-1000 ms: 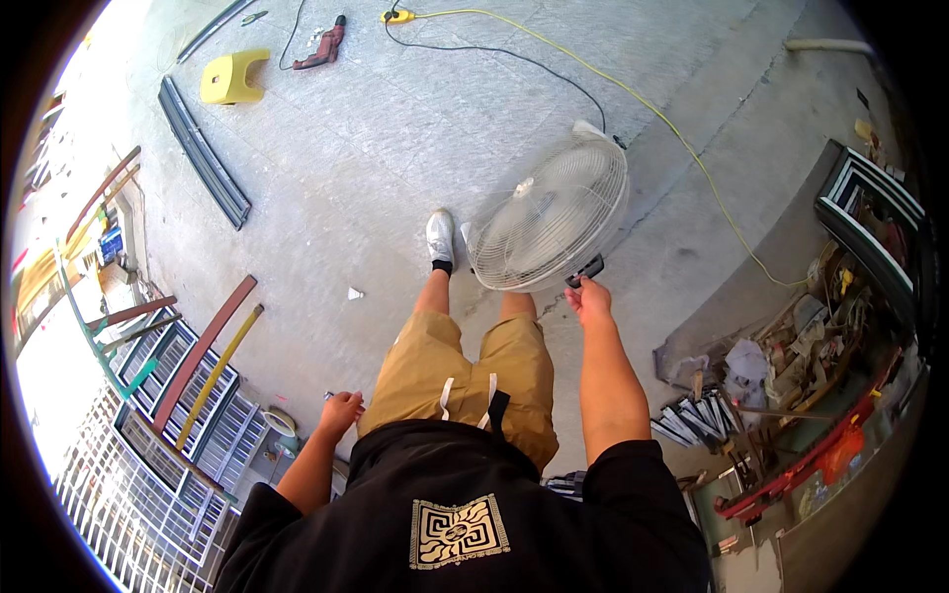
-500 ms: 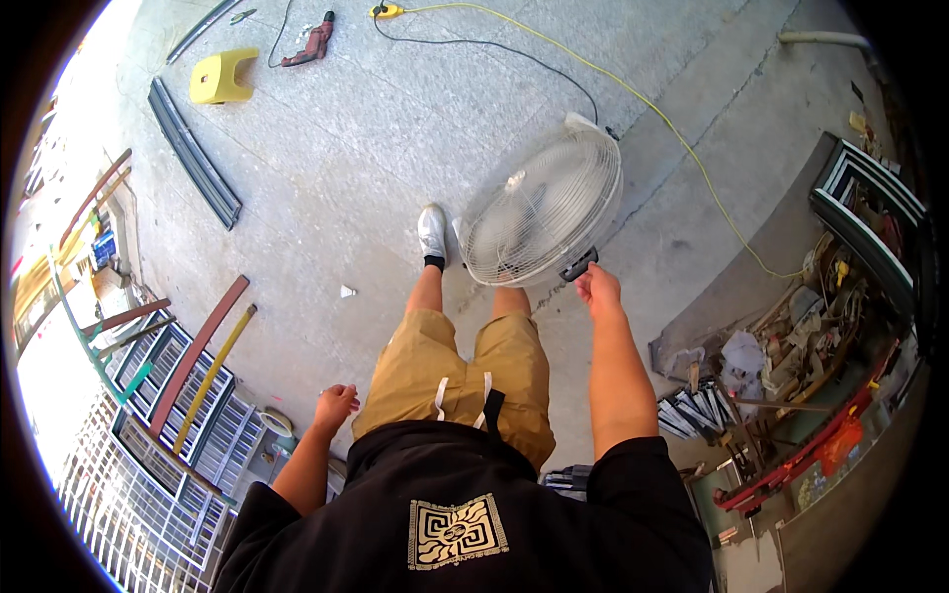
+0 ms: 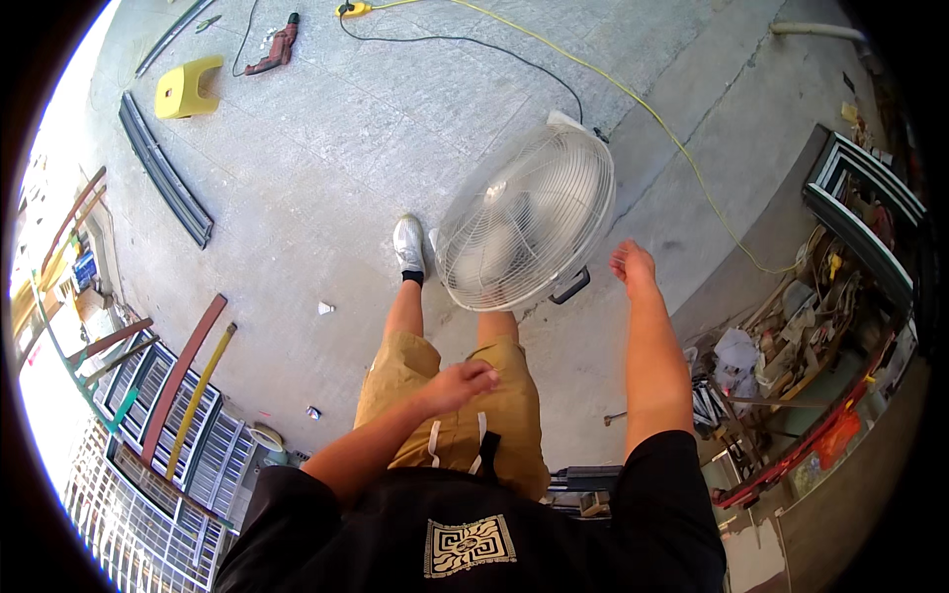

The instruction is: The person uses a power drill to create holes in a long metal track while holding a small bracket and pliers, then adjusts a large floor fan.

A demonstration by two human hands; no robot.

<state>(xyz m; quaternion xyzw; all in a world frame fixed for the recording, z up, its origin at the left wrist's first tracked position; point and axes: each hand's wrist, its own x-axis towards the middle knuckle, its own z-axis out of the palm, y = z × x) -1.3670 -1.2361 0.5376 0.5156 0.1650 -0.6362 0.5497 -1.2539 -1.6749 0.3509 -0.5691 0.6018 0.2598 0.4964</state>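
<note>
A round floor fan (image 3: pixel 529 212) with a pale wire cage stands tilted on the concrete in front of my legs, its blades blurred. A black grip handle (image 3: pixel 570 287) juts from the cage's near rim. To the right of that handle, my right hand (image 3: pixel 633 265) hovers apart from the fan, fingers loosely bent and nothing in them. Over the tan shorts (image 3: pixel 405 366) is my left hand (image 3: pixel 463 385), its fingers relaxed and slightly bent, holding nothing visible.
A yellow cable (image 3: pixel 643 104) and a dark cord run over the floor beyond the fan. Far left lie a yellow stool (image 3: pixel 188 87), a red power drill (image 3: pixel 277 47) and dark metal profiles (image 3: pixel 166 168). Scrap (image 3: pixel 781 341) piles up at right; metal frames (image 3: pixel 188 415) stand at left.
My right hand has let go of the fan's black handle and moved right. My left hand has swung inward from the left side to over the shorts.
</note>
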